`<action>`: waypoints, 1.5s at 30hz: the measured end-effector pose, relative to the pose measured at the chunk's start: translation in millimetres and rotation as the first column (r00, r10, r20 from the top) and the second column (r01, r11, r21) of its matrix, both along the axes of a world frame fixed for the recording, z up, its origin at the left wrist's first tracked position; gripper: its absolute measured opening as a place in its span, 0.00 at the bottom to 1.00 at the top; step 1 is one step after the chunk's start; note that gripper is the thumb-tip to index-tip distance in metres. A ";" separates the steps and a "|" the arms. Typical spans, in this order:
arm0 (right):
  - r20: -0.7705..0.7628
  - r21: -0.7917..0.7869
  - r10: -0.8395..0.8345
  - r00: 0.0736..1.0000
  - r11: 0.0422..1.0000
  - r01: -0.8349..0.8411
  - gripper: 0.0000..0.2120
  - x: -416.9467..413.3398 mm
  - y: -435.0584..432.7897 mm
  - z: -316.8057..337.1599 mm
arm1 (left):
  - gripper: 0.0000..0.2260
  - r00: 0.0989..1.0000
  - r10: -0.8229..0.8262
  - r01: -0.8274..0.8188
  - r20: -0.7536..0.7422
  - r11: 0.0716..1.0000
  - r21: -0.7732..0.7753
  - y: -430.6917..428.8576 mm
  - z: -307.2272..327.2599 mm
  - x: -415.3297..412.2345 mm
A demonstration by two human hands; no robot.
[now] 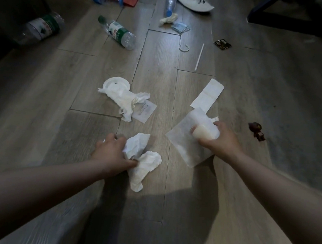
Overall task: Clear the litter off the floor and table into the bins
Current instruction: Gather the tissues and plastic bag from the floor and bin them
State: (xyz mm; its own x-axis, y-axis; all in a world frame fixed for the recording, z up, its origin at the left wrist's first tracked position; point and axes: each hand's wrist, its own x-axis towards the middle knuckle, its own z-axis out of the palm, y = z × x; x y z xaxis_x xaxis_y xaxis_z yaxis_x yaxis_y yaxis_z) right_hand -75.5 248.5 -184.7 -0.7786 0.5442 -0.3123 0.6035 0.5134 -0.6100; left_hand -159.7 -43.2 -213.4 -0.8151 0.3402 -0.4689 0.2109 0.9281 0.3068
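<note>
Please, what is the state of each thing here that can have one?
Left grip, holds crumpled tissue.
Right grip, holds cup and sheet.
Green bottle, capped, on its side.
Big bottle, on its side.
Straw, lying flat.

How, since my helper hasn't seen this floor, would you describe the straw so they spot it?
On the wood floor, look just beyond the flat paper strip right of centre. The straw lies between a white hook and a dark wrapper: the only thin, straight white stick there.
</note>
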 end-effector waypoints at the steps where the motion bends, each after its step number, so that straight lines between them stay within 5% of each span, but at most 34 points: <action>1: -0.018 -0.002 0.000 1.000 1.000 0.000 0.34 2.1 -2.3 2.8 | 0.38 1.000 0.006 -0.006 0.007 1.000 0.018 -0.8 4.2 -0.4; 13: -0.137 -0.117 -0.147 0.980 0.984 0.131 0.25 4.5 -17.2 76.9 | 0.24 0.995 0.102 -0.094 -0.011 0.951 0.294 23.7 92.0 -29.3; 23: -0.090 -0.297 -0.341 0.936 0.906 0.302 0.26 -16.5 -21.2 214.9 | 0.15 0.973 0.210 -0.229 0.093 0.855 0.465 50.8 219.0 -54.0; 35: -0.118 -0.381 -0.471 0.874 0.834 0.398 0.31 13.1 -49.6 516.6 | 0.16 0.928 0.338 -0.369 0.158 0.776 0.511 52.6 545.9 -10.4; 45: -0.291 -0.386 -0.563 0.774 0.809 0.444 0.27 70.0 -61.0 781.4 | 0.23 0.922 0.255 -0.387 0.292 0.649 0.655 63.8 825.5 31.6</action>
State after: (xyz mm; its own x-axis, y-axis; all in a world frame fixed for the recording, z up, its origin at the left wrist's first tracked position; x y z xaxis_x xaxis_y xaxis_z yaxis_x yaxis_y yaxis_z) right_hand -5.5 187.5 596.7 -0.5022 0.8256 -0.2574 0.4187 -0.0282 -0.9077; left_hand -128.1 20.6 612.1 -0.8726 0.3492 -0.3416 -0.1716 0.4356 0.8836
